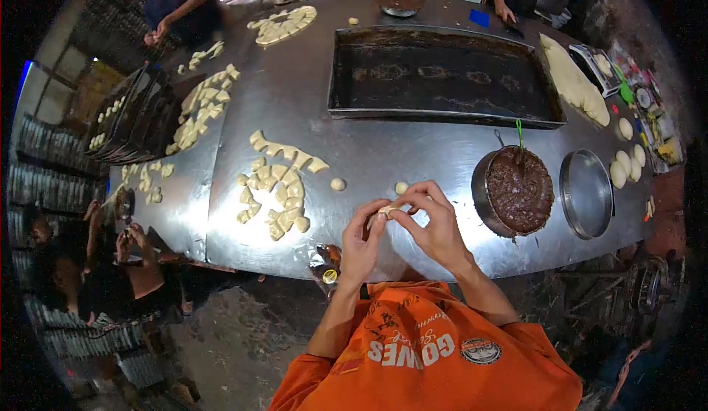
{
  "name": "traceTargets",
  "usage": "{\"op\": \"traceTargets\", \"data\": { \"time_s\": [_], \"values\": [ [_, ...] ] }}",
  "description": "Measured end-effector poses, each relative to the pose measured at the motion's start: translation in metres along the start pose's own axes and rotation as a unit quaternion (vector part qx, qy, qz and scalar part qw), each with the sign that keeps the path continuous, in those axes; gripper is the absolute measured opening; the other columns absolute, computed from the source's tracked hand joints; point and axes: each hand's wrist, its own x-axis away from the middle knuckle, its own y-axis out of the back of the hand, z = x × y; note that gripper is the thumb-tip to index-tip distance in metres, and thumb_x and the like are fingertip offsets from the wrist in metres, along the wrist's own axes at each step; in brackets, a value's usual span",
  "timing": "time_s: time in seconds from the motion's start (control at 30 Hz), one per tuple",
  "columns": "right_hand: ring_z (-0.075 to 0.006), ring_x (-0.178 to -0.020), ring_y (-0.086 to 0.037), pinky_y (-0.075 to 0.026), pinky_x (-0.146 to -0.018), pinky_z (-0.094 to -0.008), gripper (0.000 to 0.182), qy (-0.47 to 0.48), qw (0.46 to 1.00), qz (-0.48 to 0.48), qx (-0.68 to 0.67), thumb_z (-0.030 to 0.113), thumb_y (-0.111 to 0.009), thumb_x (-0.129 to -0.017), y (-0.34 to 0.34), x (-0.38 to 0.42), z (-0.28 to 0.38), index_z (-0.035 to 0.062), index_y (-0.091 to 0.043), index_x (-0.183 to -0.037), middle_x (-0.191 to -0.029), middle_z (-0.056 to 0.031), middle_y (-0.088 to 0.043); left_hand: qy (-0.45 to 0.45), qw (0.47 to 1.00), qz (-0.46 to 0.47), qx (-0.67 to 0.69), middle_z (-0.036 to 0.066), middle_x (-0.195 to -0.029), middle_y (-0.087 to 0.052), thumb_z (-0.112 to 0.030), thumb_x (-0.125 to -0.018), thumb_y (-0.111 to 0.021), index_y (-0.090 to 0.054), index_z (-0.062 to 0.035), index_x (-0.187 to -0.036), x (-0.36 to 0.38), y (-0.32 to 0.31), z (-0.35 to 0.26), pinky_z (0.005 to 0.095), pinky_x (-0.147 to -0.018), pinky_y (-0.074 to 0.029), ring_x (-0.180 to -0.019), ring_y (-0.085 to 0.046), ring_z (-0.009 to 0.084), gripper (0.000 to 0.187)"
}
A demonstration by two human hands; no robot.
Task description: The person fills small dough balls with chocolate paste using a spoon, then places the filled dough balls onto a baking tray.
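My left hand (pixel 361 240) and my right hand (pixel 430 223) meet above the table's front edge. Between their fingertips they pinch a small piece of pale dough (pixel 386 209). Just beyond the fingers rests a round dough ball (pixel 401 188), and another dough ball (pixel 338 184) lies to its left. Farther left spreads a group of cut dough pieces (pixel 284 197). To the right of my hands stands a round pan of dark brown filling (pixel 521 190), with a green-handled utensil (pixel 520 134) stuck in it.
A large dark baking tray (pixel 442 111) lies across the table's far middle. An empty round pan (pixel 586 193) sits beyond the filling, near several dough balls (pixel 625 163) and a dough slab (pixel 571 79). A shiny packet (pixel 324 263) is by my left wrist. Other people work at the left and far sides.
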Motion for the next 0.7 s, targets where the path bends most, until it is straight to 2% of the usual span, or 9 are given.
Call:
{"op": "traceTargets", "data": {
  "time_s": [0.17,0.23,0.3,0.33,0.37,0.43,0.6,0.67,0.7],
  "values": [
    [-0.0289,-0.085,-0.061,-0.051,-0.076,-0.0360,0.018,0.008,0.997,0.065,0.032,0.006,-0.070,-0.087,-0.024,-0.001,-0.032,-0.0007,-0.065,-0.103,-0.101,-0.0136,-0.060,-0.038,0.996,-0.039,-0.067,0.012,-0.138,-0.053,-0.008,-0.099,-0.056,-0.051,0.0017,-0.136,-0.002,0.005,-0.004,0.0330,-0.109,-0.037,-0.127,-0.050,0.0213,0.038],
    [-0.0310,-0.088,-0.060,-0.050,-0.076,-0.0373,0.014,0.123,0.981,0.023,0.151,0.002,-0.066,-0.088,-0.052,0.002,-0.066,-0.0015,-0.064,-0.101,-0.101,-0.0143,-0.059,-0.053,0.991,-0.073,-0.099,0.013,-0.142,-0.049,-0.007,-0.098,-0.057,-0.049,0.0012,-0.138,-0.002,0.011,-0.001,0.0345,-0.111,-0.035,-0.131,-0.047,0.0230,0.041],
    [-0.0325,-0.093,-0.057,-0.049,-0.076,-0.0402,0.009,-0.006,0.984,0.126,0.125,0.002,-0.060,-0.091,-0.072,0.021,-0.100,-0.0032,-0.062,-0.097,-0.097,-0.0152,-0.057,-0.092,0.974,-0.112,-0.177,0.015,-0.146,-0.046,-0.007,-0.097,-0.058,-0.048,0.0009,-0.138,0.004,0.026,0.001,0.0364,-0.113,-0.032,-0.137,-0.042,0.0251,0.043],
    [-0.0323,-0.093,-0.056,-0.049,-0.076,-0.0405,0.009,-0.092,0.978,0.165,0.084,0.003,-0.058,-0.091,-0.081,0.036,-0.120,-0.0037,-0.061,-0.097,-0.095,-0.0154,-0.057,-0.071,0.982,-0.114,-0.137,0.016,-0.148,-0.044,-0.007,-0.096,-0.058,-0.049,0.0005,-0.137,0.010,0.031,-0.003,0.0370,-0.113,-0.033,-0.137,-0.041,0.0251,0.042],
    [-0.0323,-0.093,-0.056,-0.049,-0.076,-0.0405,0.009,-0.094,0.977,0.172,0.084,0.003,-0.058,-0.091,-0.081,0.052,-0.128,-0.0037,-0.061,-0.097,-0.095,-0.0154,-0.057,-0.054,0.978,-0.130,-0.153,0.015,-0.147,-0.044,-0.006,-0.096,-0.058,-0.050,0.0005,-0.137,0.018,0.038,-0.007,0.0370,-0.113,-0.033,-0.137,-0.042,0.0247,0.042],
    [-0.0321,-0.091,-0.054,-0.048,-0.077,-0.0406,0.012,0.176,0.953,0.163,0.187,0.006,-0.056,-0.094,-0.074,0.070,-0.133,-0.0050,-0.059,-0.097,-0.094,-0.0158,-0.055,-0.034,0.971,-0.164,-0.170,0.014,-0.147,-0.044,-0.006,-0.096,-0.057,-0.051,0.0000,-0.136,0.033,0.052,-0.017,0.0369,-0.111,-0.035,-0.135,-0.043,0.0241,0.040],
    [-0.0299,-0.085,-0.050,-0.045,-0.077,-0.0419,0.013,0.137,0.960,0.144,0.197,0.007,-0.054,-0.095,-0.082,0.030,-0.121,-0.0056,-0.058,-0.094,-0.093,-0.0159,-0.053,-0.023,0.960,-0.245,-0.135,0.012,-0.144,-0.048,-0.009,-0.098,-0.057,-0.056,-0.0021,-0.130,0.053,0.076,-0.013,0.0375,-0.110,-0.037,-0.133,-0.045,0.0225,0.033],
    [-0.0337,-0.092,-0.049,-0.042,-0.083,-0.0425,0.009,0.081,0.965,0.100,0.227,-0.003,-0.058,-0.084,-0.116,0.017,-0.137,-0.0040,-0.055,-0.093,-0.094,-0.0175,-0.052,-0.015,0.962,-0.246,-0.116,0.012,-0.143,-0.049,-0.010,-0.098,-0.057,-0.056,-0.0024,-0.130,0.054,0.074,-0.012,0.0374,-0.110,-0.037,-0.133,-0.046,0.0228,0.033],
    [-0.0355,-0.093,-0.047,-0.039,-0.087,-0.0440,0.014,0.082,0.948,0.202,0.233,-0.003,-0.056,-0.080,-0.121,0.028,-0.139,-0.0014,-0.052,-0.092,-0.093,-0.0184,-0.049,-0.011,0.964,-0.244,-0.103,0.012,-0.141,-0.050,-0.010,-0.098,-0.057,-0.056,-0.0027,-0.129,0.051,0.074,-0.014,0.0374,-0.110,-0.037,-0.132,-0.047,0.0230,0.032]
  ]
}}
